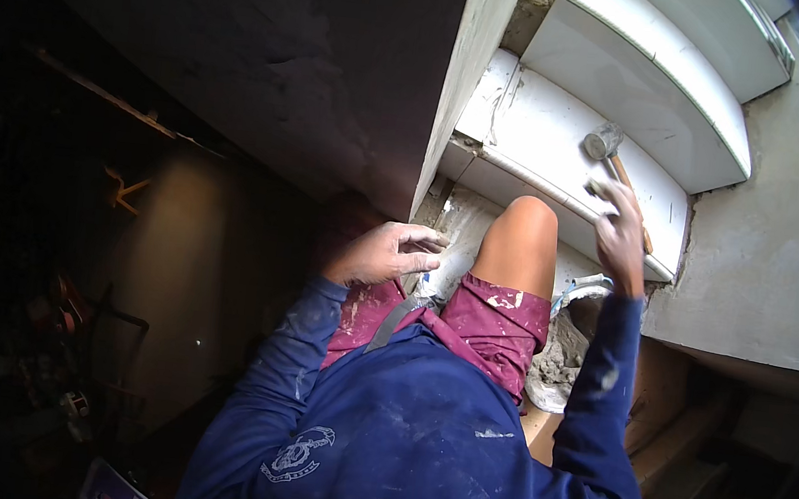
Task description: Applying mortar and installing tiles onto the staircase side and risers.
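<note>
My left hand (387, 254), dusty with pale powder, hovers over my left thigh with thumb and fingers apart and nothing visible in them. My right hand (620, 234) reaches up over the white tiled step (566, 121), its fingers loosely bent, apart and slightly blurred. A mallet (604, 140) with a grey head and wooden handle lies on that step. Its handle runs behind my right hand and shows again beyond the wrist side; whether the fingers touch it is hard to see.
More white-tiled steps (657, 72) rise ahead, between a dark wall (340, 71) on the left and a grey plastered wall (753, 274) on the right. A container of grey mortar (557, 361) stands beside my right leg. The lower left is dark, with indistinct objects.
</note>
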Demonstrator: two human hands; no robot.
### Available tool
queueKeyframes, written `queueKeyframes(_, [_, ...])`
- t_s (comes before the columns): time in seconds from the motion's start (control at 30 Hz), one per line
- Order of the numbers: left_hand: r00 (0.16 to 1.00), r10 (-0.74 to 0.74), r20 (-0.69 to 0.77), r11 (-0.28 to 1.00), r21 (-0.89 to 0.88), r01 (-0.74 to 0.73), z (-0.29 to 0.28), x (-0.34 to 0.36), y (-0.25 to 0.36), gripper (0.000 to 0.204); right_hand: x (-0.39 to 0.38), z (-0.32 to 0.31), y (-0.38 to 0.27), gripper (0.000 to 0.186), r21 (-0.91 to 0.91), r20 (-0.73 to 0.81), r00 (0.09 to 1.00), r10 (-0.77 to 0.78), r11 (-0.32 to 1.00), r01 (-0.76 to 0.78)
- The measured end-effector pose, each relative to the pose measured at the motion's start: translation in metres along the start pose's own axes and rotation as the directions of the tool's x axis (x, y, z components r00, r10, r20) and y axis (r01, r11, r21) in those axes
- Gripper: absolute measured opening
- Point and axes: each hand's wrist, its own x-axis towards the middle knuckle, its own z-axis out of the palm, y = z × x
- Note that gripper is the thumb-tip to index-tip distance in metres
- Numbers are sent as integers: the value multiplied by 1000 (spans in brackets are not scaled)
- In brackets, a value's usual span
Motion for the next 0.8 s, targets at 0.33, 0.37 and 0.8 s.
queueKeyframes(0.33, [962,-153,-227,977,-181,113,30,78,-27,51,-228,35,75,66,-477,169,745,645,715,-511])
queueKeyframes(0.37, [954,-140,-266,980,-172,96,31,95,-35,56,-227,38,72,63,-488,96,771,629,705,-515])
queueKeyframes(0.8, [718,-112,-687,746,420,517,23,203,-57,91,-211,31,80,53,-372,49,820,570,772,-515])
